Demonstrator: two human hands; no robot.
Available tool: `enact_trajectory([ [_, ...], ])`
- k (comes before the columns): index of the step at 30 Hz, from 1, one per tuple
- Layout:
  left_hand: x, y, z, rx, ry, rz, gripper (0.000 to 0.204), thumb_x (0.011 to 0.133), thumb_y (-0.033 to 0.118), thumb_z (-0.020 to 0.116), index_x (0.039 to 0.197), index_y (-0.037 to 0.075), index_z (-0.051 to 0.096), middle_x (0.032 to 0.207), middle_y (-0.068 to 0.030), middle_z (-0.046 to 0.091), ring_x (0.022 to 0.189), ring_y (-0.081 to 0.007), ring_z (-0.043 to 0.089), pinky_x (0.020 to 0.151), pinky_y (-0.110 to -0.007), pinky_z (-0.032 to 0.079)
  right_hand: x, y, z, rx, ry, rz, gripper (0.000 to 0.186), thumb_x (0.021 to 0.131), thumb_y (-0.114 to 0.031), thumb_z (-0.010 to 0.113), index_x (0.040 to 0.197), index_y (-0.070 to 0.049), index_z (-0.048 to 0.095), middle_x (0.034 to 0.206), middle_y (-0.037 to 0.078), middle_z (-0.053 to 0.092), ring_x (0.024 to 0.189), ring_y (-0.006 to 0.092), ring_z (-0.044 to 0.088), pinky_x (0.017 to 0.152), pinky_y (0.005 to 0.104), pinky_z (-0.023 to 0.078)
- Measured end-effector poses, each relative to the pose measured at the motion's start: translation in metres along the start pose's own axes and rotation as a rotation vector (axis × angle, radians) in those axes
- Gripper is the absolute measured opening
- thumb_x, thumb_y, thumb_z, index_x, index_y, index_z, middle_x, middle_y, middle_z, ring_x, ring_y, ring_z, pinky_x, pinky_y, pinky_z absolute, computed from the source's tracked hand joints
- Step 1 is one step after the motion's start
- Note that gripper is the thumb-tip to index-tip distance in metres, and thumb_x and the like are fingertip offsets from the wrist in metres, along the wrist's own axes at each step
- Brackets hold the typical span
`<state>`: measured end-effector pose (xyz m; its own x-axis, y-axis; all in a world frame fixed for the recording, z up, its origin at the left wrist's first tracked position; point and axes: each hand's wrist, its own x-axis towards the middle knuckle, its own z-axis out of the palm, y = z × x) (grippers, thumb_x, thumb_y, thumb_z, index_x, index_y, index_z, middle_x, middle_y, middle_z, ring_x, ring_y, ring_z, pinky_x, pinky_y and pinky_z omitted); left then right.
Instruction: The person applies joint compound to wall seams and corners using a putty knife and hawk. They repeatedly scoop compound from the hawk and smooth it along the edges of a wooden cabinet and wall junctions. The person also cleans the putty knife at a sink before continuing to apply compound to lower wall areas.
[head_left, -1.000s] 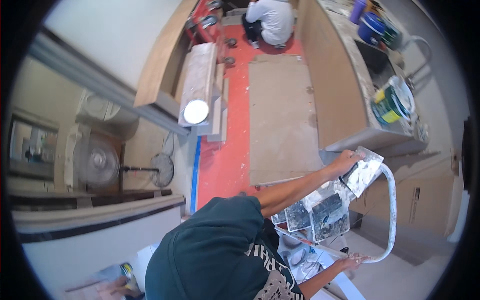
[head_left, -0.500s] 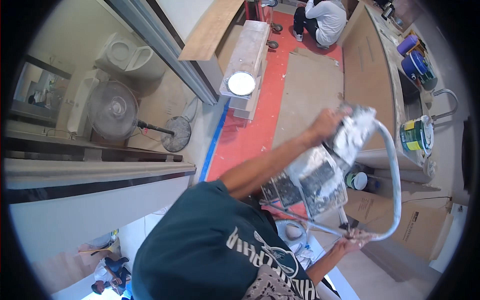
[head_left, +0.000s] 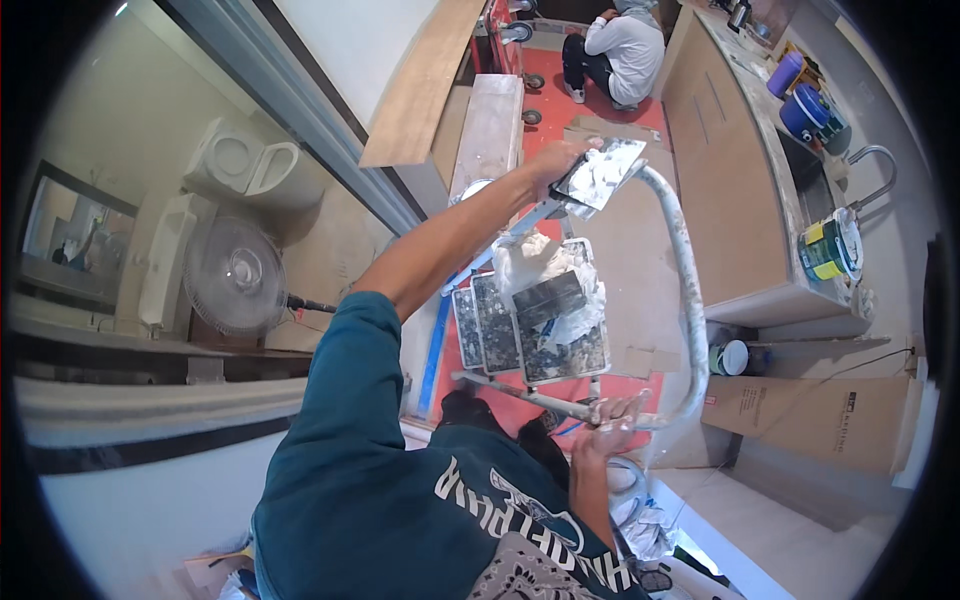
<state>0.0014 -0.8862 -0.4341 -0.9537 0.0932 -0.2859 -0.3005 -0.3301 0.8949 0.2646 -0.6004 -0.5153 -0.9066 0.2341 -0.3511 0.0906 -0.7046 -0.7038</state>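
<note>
Carefully now: your left hand [head_left: 560,160] holds the plaster-caked hawk [head_left: 603,172] level above the ladder top [head_left: 540,320]; keep it flat; your right hand [head_left: 615,412] grips the ladder rail [head_left: 690,300] firmly closed.

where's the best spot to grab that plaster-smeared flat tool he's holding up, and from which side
Grip the plaster-smeared flat tool at its near, narrow end, where the left hand already holds it, coming from the person's side. The broad far part carries white plaster on its upturned face and is best left untouched. The right hand rests on the ladder rail, so probably only one hand is free.
</note>
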Motion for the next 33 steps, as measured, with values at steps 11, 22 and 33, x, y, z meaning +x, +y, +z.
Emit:
enact_trajectory([
  [11,0.036,-0.042,-0.044,0.186,0.006,-0.135,0.041,0.091,0.043,0.060,0.096,0.002,0.066,0.073,-0.0052,0.068,0.053,-0.0112,0.063,0.048,-0.025,0.050,-0.021,0.080,0.012,0.114,0.170,0.150,0.033,0.098,-0.022,0.047,0.066,-0.017,0.036,0.050,-0.004,0.028,0.039,0.0093,0.029,0.042,0.0243,0.031],
  [22,0.033,-0.040,-0.056,0.184,0.112,-0.150,0.039,0.089,0.041,0.062,0.095,0.003,0.067,0.075,-0.0051,0.068,0.056,-0.0116,0.063,0.050,-0.026,0.049,-0.016,0.093,0.007,0.075,0.116,0.248,0.025,0.089,-0.019,0.050,0.066,-0.012,0.041,0.052,-0.001,0.030,0.044,0.0105,0.031,0.045,0.0266,0.029],
  [33,0.053,-0.066,-0.073,0.217,0.120,-0.114,0.039,0.094,0.039,0.055,0.104,0.003,0.066,0.083,-0.0045,0.068,0.062,-0.0117,0.063,0.055,-0.027,0.051,-0.032,0.155,0.015,0.087,0.085,0.160,0.025,0.087,-0.015,0.054,0.068,-0.013,0.038,0.057,-0.002,0.034,0.046,0.0084,0.032,0.046,0.0230,0.028],
])
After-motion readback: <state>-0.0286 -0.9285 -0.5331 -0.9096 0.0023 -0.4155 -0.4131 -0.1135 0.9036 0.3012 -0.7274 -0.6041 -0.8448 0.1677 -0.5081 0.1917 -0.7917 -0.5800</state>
